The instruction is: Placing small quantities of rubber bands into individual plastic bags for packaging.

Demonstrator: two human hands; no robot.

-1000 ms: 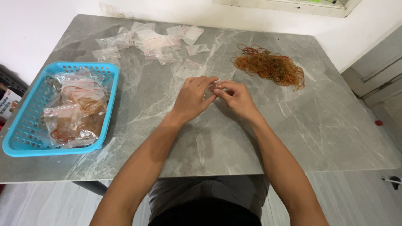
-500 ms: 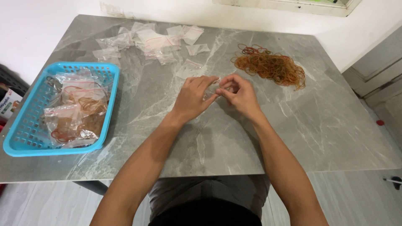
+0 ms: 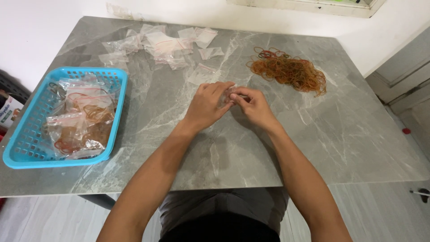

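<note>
Here the left hand (image 3: 207, 104) and the right hand (image 3: 253, 104) meet over the middle of the grey marble table (image 3: 340, 134), fingertips pinched together on a small clear zip bag (image 3: 226, 92) held between them. Both hands are closed on it; whether it holds anything cannot be told. The step looks like working the bag's mouth. A next move would call for a steady pinch. A pile of rubber bands (image 3: 289, 70) lies just beyond the right hand, 1 scatter of empty bags (image 3: 165, 42) at the far edge, and filled bags (image 3: 80, 118) sit in the blue basket (image 3: 22, 154) on the left.
</note>
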